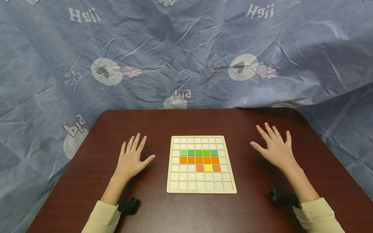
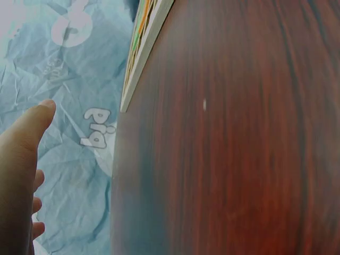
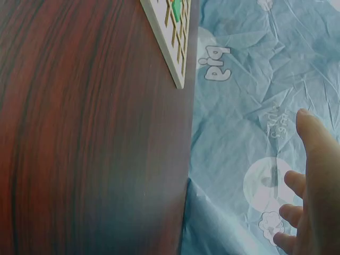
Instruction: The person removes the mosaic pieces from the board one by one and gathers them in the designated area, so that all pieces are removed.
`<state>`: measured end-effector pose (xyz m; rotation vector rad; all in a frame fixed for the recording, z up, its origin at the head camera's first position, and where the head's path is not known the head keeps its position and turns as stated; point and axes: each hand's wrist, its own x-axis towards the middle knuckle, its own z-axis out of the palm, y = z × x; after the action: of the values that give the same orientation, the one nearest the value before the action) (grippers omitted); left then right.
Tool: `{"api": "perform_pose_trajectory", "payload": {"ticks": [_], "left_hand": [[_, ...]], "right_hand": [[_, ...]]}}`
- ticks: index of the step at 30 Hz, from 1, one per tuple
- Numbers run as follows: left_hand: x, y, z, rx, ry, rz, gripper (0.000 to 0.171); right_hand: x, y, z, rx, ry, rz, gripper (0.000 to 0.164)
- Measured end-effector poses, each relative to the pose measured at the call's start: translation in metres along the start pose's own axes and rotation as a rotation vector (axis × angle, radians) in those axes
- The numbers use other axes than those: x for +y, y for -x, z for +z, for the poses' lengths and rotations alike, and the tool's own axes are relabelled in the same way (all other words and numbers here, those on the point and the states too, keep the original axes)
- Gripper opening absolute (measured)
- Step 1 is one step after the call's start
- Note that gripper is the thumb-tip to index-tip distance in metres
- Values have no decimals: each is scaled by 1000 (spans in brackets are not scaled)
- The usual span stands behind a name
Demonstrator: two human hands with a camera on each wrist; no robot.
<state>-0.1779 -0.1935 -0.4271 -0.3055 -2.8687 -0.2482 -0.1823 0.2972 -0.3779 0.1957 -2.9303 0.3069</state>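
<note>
A pale wooden grid board (image 1: pixel 182 185) lies flat near the middle of the table, its edge also showing in both wrist views. Colored square tiles fill part of its cells: a row of green tiles (image 1: pixel 198 152), a row of orange tiles (image 1: pixel 199 160) under it, then a yellow tile (image 1: pixel 208 168) between two salmon tiles. To the left of the board, the left hand (image 1: pixel 130 161) has its fingers spread and holds nothing. The right hand (image 1: pixel 276 149), also spread and holding nothing, is off to the board's right.
The dark reddish-brown table (image 1: pixel 151 213) has rounded far corners. Behind it hangs a wrinkled blue-grey cloth (image 1: pixel 186 48) with printed letters and clouds. A black strap device sits on each wrist, at the left (image 1: pixel 128 205) and the right (image 1: pixel 284 198).
</note>
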Motion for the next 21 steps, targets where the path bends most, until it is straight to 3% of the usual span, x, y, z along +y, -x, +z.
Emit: {"api": "perform_pose_trajectory", "payload": {"ticks": [14,21], "left_hand": [[21,-4,9,-1,72,30,80],[36,-5,15,-25,85,34,77]], "right_hand": [[-26,-1,18,48,-60,-58,68],[-41,-1,30,42,-158,-93,60]]}}
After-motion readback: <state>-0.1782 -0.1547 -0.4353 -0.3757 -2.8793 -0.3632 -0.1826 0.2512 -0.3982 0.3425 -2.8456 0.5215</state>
